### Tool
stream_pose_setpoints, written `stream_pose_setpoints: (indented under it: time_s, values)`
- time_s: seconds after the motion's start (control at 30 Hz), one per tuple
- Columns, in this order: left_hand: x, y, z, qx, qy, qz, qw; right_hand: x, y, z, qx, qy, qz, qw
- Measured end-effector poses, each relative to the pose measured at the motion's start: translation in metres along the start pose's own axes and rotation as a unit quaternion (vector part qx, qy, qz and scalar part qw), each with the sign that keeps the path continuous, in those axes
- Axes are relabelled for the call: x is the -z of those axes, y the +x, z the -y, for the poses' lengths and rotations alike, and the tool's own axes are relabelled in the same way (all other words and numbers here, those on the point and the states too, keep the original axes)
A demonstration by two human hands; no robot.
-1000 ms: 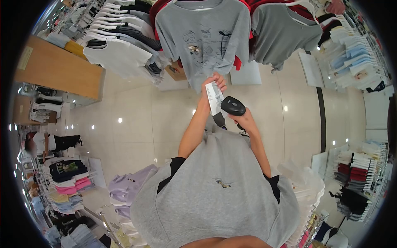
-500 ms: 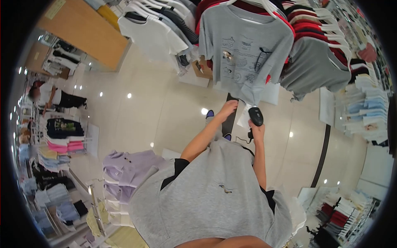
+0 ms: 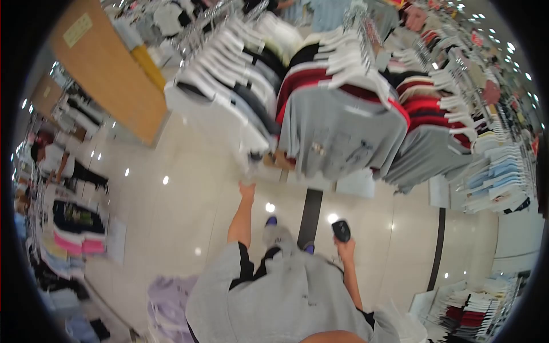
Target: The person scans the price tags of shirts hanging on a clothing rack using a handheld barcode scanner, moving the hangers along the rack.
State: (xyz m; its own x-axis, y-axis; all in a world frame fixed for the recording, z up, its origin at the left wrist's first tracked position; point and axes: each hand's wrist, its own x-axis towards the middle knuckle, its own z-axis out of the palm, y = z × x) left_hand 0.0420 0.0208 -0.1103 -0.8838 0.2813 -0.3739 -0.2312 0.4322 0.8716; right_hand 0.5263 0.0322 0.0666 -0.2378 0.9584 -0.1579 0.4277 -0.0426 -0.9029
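My right hand (image 3: 346,249) is wrapped round the handle of a black barcode scanner (image 3: 341,230), held over the floor in front of my body. My left hand (image 3: 247,190) reaches forward, just below the hem of a white T-shirt (image 3: 220,117) at the front of the left row. Its fingers look apart, though slightly blurred, and nothing shows in them. To the right of that hand hangs a grey T-shirt (image 3: 349,134) with a printed front, on a white hanger. No hand touches the grey shirt.
Another grey shirt (image 3: 426,151) hangs at the front of the right row. A wooden panel (image 3: 111,74) stands at the left. A person (image 3: 57,163) is at the far left. Lilac clothes (image 3: 168,303) hang close by my left side.
My left hand has moved left, away from the grey shirt's hem to the white shirt. The scanner has drawn back from the grey shirt. My view has tilted up toward the racks.
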Motion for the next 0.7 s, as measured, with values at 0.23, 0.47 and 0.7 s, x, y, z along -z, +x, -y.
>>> stream_pose_setpoints:
  time_s: [0.23, 0.47, 0.7]
  values:
    - [-0.033, 0.085, -0.015, -0.132, 0.124, 0.129, 0.975, -0.088, 0.020, 0.045, 0.005, -0.048, -0.042, 0.998]
    - [-0.021, -0.027, -0.068, 0.057, -0.020, 0.373, 0.926, -0.169, 0.055, 0.124, 0.046, -0.073, 0.077, 0.993]
    - [0.000, -0.095, -0.080, 0.119, -0.148, 0.453, 0.871, -0.210, 0.067, 0.110, 0.006, -0.220, 0.124, 0.968]
